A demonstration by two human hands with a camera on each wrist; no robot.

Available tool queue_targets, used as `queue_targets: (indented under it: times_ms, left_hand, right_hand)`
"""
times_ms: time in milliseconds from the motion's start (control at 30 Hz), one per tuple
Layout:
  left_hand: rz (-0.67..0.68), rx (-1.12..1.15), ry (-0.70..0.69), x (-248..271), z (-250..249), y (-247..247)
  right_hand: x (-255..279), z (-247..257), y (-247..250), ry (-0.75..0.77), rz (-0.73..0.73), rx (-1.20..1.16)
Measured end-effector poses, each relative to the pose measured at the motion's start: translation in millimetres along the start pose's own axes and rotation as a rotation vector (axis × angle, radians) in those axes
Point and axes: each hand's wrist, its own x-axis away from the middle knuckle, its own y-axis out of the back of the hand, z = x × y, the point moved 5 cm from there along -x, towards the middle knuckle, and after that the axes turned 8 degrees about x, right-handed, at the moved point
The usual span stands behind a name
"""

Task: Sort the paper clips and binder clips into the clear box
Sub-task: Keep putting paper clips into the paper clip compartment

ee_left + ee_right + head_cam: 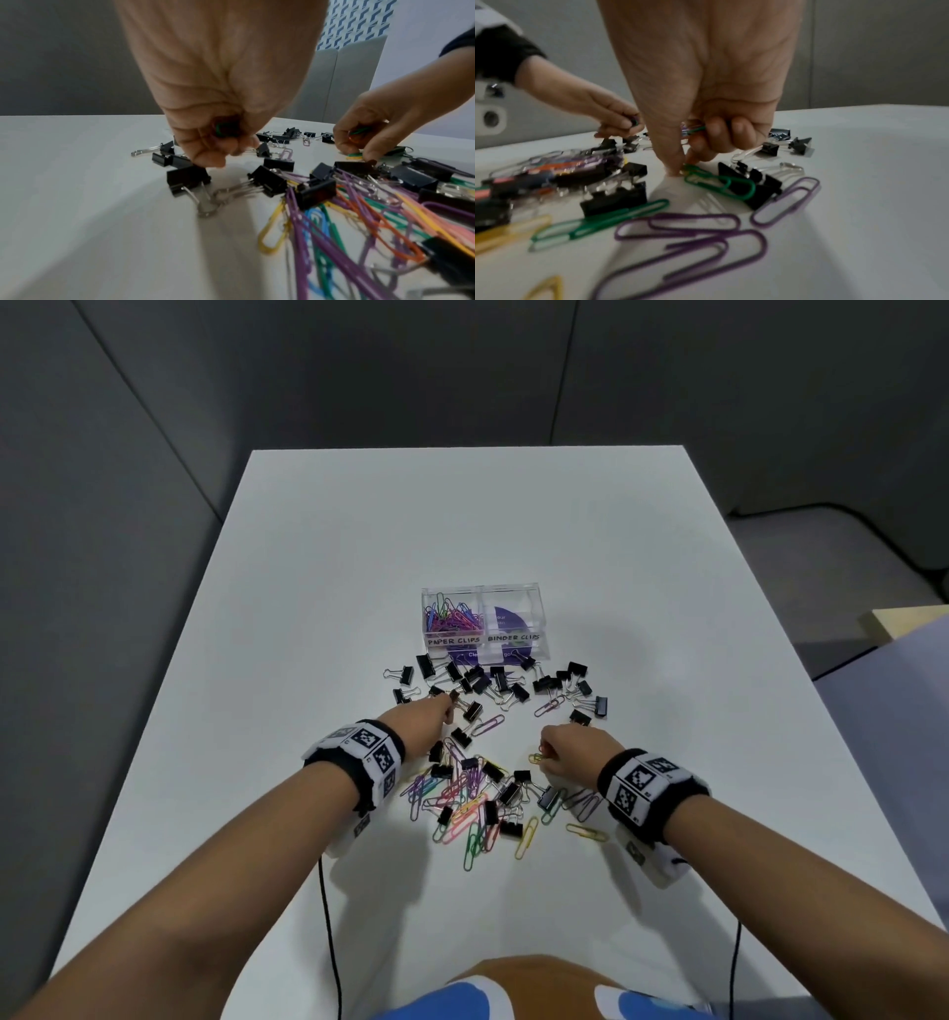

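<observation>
The clear box [534, 629] stands mid-table; its left cell holds coloured paper clips [454, 618], and its right cell shows only a purple label. Black binder clips [482, 683] lie scattered in front of it. A mixed pile of paper clips and binder clips [477, 801] lies nearer me. My left hand [221, 156] grips a few paper clips [222, 127] in its curled fingers, with its fingertips just above a binder clip [187, 179]. My right hand [682, 168] also holds paper clips [693, 130], while its thumb and forefinger pinch the end of a green paper clip [716, 182] lying on the table.
The white table [308, 608] stretches bare to its far edge beyond the box. Purple paper clips [693, 229] lie loose near my right wrist. Two black cables [328, 916] run along the table towards me. Grey panel walls surround the table.
</observation>
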Motion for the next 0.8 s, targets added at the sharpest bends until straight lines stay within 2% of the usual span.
queue_targets:
  times_ms: [100,200,333,500,667,800]
  left_hand:
    - [-0.027,-0.019,0.002,-1,-10,4]
    - [-0.034,-0.076,-0.069,-6,-27,2]
    - [-0.010,-0.109,-0.121,-16,-44,-6]
    - [0.024,-0.041,-0.120,-24,-51,-9]
    - [-0.034,-0.051,-0.109,-28,-52,-5]
    - [-0.037,-0.177,-0.115,-33,-51,-8]
  right_hand:
    - [-2,6,1,0.010,-0.038,0.064]
    - [-5,9,3,0.032,-0.039,0.055]
    - [-12,-6,12,-0.048,-0.052,-0.111]
    - [-16,-34,32,-0.150,-0.145,-0.352]
    - [-26,-39,44,-0.131,-0.200,-0.470]
    - [-37,-33,43,-0.100,-0.212,-0.504]
